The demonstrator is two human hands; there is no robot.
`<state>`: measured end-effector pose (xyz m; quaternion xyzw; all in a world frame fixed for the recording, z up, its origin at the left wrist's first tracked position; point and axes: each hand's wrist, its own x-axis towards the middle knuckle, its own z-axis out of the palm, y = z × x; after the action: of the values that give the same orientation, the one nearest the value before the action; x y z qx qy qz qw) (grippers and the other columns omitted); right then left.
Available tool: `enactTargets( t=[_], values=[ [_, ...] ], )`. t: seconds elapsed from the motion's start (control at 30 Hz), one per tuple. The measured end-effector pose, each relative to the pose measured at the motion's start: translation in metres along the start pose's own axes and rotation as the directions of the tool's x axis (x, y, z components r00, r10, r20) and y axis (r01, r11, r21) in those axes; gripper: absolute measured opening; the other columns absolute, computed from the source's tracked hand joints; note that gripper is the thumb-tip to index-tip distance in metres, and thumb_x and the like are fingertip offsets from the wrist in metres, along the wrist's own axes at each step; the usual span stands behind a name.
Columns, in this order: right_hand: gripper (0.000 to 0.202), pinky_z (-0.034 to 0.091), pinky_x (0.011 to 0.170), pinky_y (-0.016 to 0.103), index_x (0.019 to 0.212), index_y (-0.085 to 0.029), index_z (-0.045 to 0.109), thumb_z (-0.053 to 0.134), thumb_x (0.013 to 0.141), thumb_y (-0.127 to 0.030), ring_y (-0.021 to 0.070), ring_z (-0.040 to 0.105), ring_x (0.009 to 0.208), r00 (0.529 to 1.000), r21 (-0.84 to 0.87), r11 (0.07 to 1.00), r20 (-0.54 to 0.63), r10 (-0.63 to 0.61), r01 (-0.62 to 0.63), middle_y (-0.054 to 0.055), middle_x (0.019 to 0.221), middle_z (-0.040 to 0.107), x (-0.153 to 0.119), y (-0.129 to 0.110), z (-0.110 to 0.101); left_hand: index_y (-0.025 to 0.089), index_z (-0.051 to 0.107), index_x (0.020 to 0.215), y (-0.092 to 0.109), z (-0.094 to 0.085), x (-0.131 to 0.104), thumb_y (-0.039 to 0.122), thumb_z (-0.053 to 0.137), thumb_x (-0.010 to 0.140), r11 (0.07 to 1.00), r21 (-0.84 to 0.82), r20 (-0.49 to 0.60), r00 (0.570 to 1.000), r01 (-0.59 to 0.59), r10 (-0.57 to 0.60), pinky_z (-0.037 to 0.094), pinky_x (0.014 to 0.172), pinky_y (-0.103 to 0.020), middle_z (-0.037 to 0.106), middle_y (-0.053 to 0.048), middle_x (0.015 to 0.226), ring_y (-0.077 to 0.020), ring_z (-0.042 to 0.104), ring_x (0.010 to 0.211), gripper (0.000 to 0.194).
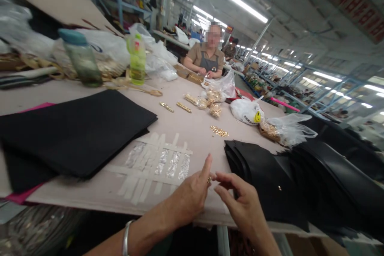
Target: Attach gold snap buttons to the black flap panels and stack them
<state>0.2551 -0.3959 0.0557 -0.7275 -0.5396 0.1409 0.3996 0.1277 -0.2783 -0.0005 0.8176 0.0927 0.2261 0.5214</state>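
Above the table's near edge, my left hand [192,193] has its index finger pointing up. A small gold-coloured metal piece [209,179] shows at its fingers, partly hidden. Just to the right, my right hand [244,200] has its thumb and forefinger apart, the fingertips close to that piece; whether they touch it I cannot tell. A loose pile of small gold pieces [219,131] lies beyond the hands. Strips of pale tape and shiny foil-like patches [173,164] cover the tabletop left of my hands. A stack of black sheets [255,164] lies to the right, with one gold piece [280,187] on it.
Another black stack [81,128] fills the left. Behind stand a green-lidded bottle [82,60] and a yellow-green bottle [137,62]. Gold strips [183,107], bagged gold parts [215,110] and a white plastic bag [246,111] lie farther back. A co-worker [207,58] sits across the table.
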Motion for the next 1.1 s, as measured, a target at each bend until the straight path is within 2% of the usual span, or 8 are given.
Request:
enactTargets(
  t=[0.17,0.33,0.43,0.53,0.67,0.8,0.93,1.1],
  values=[
    [0.014,0.052,0.075,0.029,0.097,-0.025,0.072,0.06,0.091,-0.022,0.0185,0.066,0.081,0.977,0.074,0.98,0.085,-0.193,0.187,0.004,0.09,0.071,0.022,-0.021,0.039,0.01,-0.006,0.154,0.002,-0.027,-0.027,0.006,0.03,0.087,0.995,0.09,-0.073,0.997,0.031,-0.024,0.044,0.102,-0.045,0.057,-0.021,0.13,-0.0268,0.056,0.119,0.077],
    [0.013,0.056,0.069,0.031,0.084,-0.023,0.072,0.064,0.089,-0.033,0.0208,0.067,0.074,0.976,0.352,0.935,0.19,-0.11,0.037,0.004,0.079,0.071,0.037,-0.017,0.075,0.008,0.007,0.155,0.005,-0.054,-0.06,0.014,0.03,0.091,0.975,-0.047,-0.206,0.953,0.215,-0.221,0.048,0.094,-0.04,0.065,-0.018,0.117,-0.0247,0.063,0.103,0.069],
    [0.021,0.057,0.064,0.031,0.085,-0.022,0.072,0.07,0.082,-0.042,0.0216,0.067,0.07,0.977,0.36,0.931,0.211,-0.018,-0.061,0.004,0.077,0.071,0.056,-0.016,0.097,0.018,0.033,0.149,0.008,-0.072,-0.083,0.021,0.043,0.088,0.879,-0.357,-0.311,0.847,0.316,-0.431,0.052,0.075,-0.029,0.066,-0.008,0.11,-0.015,0.064,0.076,0.061],
    [0.029,0.055,0.068,0.032,0.093,-0.02,0.072,0.07,0.079,-0.046,0.0224,0.067,0.075,0.968,0.263,0.962,0.25,0.003,-0.071,0.006,0.082,0.072,0.084,-0.032,0.126,0.02,0.055,0.128,0.007,-0.094,-0.114,0.03,0.058,0.081,0.763,-0.565,-0.434,0.673,0.315,-0.599,0.045,0.054,-0.021,0.063,-0.002,0.102,-0.007,0.054,0.057,0.047],
    [0.021,0.05,0.075,0.032,0.093,-0.02,0.07,0.061,0.086,-0.038,0.0206,0.065,0.081,0.922,0.192,0.961,0.297,-0.249,0.197,0.004,0.086,0.071,0.128,-0.071,0.183,0.018,0.059,0.113,-0.003,-0.12,-0.154,0.04,0.06,0.082,0.804,-0.53,-0.674,0.441,0.27,-0.593,0.043,0.055,-0.021,0.059,0.0,0.091,-0.0072,0.051,0.058,0.039],
    [0.014,0.046,0.077,0.03,0.095,-0.021,0.064,0.051,0.092,-0.021,0.0197,0.063,0.086,0.805,0.087,0.876,0.359,-0.472,0.474,0.003,0.089,0.07,0.175,-0.112,0.245,0.016,0.052,0.119,-0.025,-0.142,-0.174,0.056,0.059,0.08,0.743,-0.63,-0.705,0.234,0.228,-0.669,0.041,0.055,-0.024,0.06,-0.003,0.095,-0.0082,0.051,0.056,0.056],
    [0.017,0.043,0.084,0.032,0.092,-0.021,0.06,0.046,0.093,-0.011,0.0225,0.058,0.092,0.687,-0.115,0.725,0.446,-0.573,0.679,0.006,0.094,0.068,0.2,-0.135,0.279,0.016,0.046,0.127,-0.035,-0.155,-0.178,0.054,0.061,0.08,0.756,-0.635,-0.732,0.191,0.156,-0.654,0.034,0.049,-0.022,0.063,-0.007,0.104,-0.0093,0.053,0.059,0.062],
    [0.017,0.04,0.083,0.034,0.092,-0.02,0.059,0.044,0.095,-0.012,0.0229,0.055,0.088,0.615,-0.081,0.686,0.527,-0.586,0.723,0.006,0.093,0.066,0.182,-0.129,0.269,0.015,0.055,0.114,-0.026,-0.157,-0.182,0.054,0.062,0.08,0.7,-0.691,-0.672,0.197,0.182,-0.714,0.029,0.045,-0.02,0.061,0.0,0.075,-0.01,0.051,0.056,0.053]
  ],
)
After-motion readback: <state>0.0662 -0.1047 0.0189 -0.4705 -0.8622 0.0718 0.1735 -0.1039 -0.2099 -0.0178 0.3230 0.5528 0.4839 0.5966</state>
